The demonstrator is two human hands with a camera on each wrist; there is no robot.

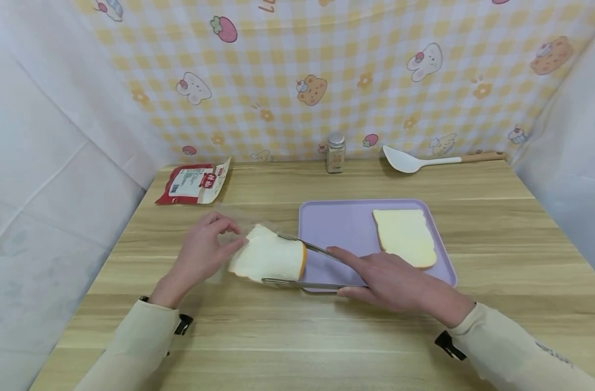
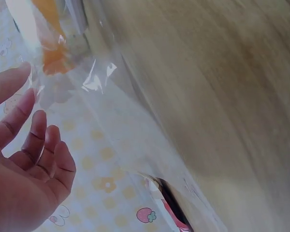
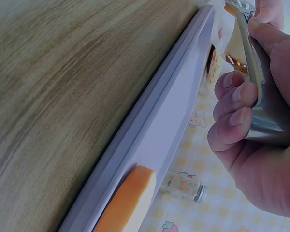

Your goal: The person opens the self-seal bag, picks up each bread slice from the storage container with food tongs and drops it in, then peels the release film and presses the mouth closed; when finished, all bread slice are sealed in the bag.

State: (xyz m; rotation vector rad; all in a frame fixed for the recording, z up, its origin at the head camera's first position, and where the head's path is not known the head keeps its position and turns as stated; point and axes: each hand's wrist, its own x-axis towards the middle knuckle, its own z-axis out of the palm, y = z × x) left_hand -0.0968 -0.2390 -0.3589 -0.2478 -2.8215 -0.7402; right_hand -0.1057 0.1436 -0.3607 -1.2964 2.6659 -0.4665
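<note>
My right hand (image 1: 392,277) grips metal tongs (image 1: 323,251), its fingers curled around the handle in the right wrist view. The tongs' arms lie on either side of a white bread slice (image 1: 270,255) with an orange-brown crust, which bends between them. This slice is left of the lilac tray (image 1: 334,222), its crust end over the tray's left edge. My left hand (image 1: 204,250) pinches a clear plastic bag (image 2: 99,82) between thumb and forefinger, the other fingers loosely curled. The bag surrounds the slice's left part; its exact edge is hard to see. Another bread slice (image 1: 406,238) lies flat on the tray's right side.
A red and white packet (image 1: 192,183) lies at the back left of the wooden table (image 1: 297,336). A seasoning jar (image 1: 335,155) stands at the back middle. To its right lies a white spatula (image 1: 410,162) with a wooden handle, along the checked cloth backdrop (image 1: 278,70).
</note>
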